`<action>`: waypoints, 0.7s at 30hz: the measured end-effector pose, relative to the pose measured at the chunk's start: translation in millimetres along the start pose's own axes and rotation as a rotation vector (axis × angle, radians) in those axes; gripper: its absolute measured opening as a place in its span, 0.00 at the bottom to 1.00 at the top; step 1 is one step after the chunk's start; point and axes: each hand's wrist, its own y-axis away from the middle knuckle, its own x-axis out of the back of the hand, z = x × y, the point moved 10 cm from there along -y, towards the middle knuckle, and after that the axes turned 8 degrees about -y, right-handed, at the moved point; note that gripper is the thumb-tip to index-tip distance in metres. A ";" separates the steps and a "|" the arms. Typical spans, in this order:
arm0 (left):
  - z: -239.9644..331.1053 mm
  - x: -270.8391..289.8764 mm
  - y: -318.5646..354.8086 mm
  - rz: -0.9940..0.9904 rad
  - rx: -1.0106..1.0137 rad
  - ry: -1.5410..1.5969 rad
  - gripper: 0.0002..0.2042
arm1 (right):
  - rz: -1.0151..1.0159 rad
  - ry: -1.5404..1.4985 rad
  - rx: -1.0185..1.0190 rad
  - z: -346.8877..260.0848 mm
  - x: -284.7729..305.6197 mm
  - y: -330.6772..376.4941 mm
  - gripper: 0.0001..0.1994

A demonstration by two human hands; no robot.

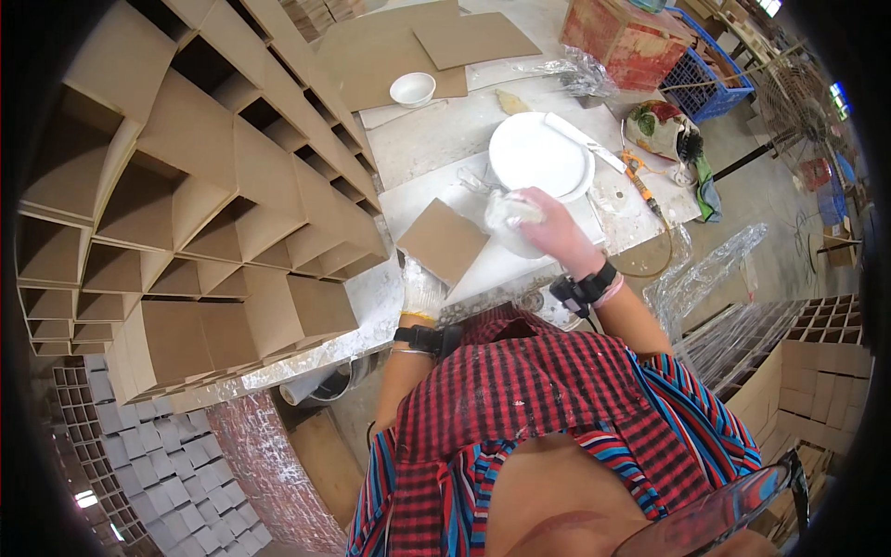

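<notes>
My left hand (423, 291), in a white glove with a yellow cuff edge, is at the near left edge of a small brown cardboard piece (442, 243) and grips it there; part of its fingers is hidden. In my bare right hand (562, 234) is a crumpled whitish wad (507, 212), too smeared to tell its material. The wad is just in front of a round white basin (541, 153) filled with white paste. Across the basin's right rim lies a white flat strip (585, 142). Under the cardboard is a white-smeared board (483, 278).
Stacked cardboard dividers (232, 186) rise at the left. Behind are cardboard sheets (473, 39), a small white bowl (413, 89) and a red-and-white box (622, 42). An orange-handled tool (640, 176) with a hose lies right of the basin. A fan (798, 102) stands far right.
</notes>
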 end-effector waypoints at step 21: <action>21.4 -10.9 -0.3 0.207 -0.002 0.053 0.30 | -0.117 0.432 0.451 -92.9 -67.4 -12.4 0.18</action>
